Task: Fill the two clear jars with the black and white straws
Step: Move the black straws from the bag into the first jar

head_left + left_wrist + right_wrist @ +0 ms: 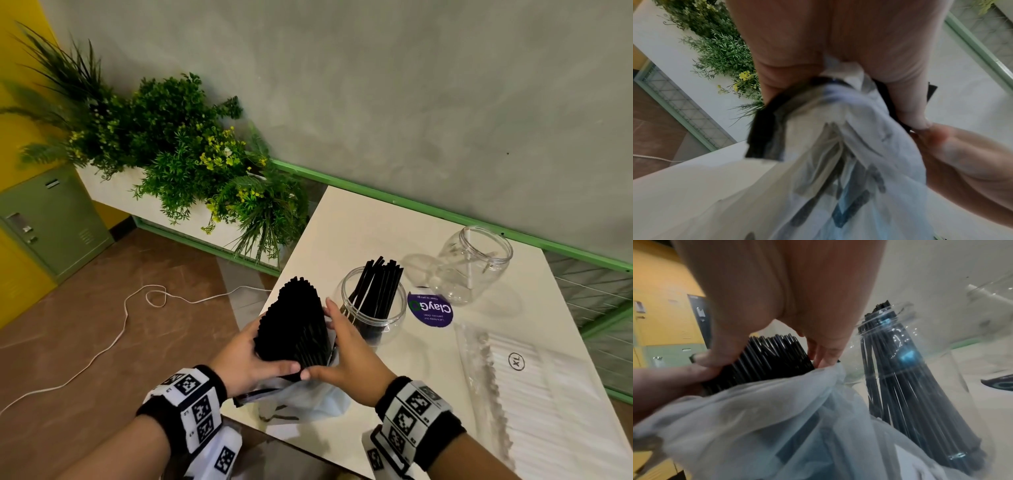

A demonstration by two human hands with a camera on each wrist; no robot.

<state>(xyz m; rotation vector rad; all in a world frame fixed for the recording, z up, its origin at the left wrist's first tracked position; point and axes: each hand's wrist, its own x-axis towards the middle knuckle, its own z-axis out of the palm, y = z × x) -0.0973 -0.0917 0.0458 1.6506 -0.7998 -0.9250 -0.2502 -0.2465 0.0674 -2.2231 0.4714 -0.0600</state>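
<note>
A thick bundle of black straws [294,325] stands upright over the table's near left corner, clasped between both hands. My left hand [250,356] wraps its left side and my right hand [342,349] its right side, thumbs meeting at the front. The bundle's lower end sits in a thin white plastic bag [301,401] [838,162] [766,410]. Just right of it a clear jar [373,305] [931,369] holds some black straws [378,284]. A second clear jar [472,263] stands empty farther back right. A pack of white straws [534,383] lies flat at the right.
A purple round sticker [431,310] lies on the white table [359,222] between the jars. Green plants [191,154] fill a planter at the left, beyond the table edge. A white cable [120,329] runs across the brown floor. A green rail [445,212] lines the grey wall.
</note>
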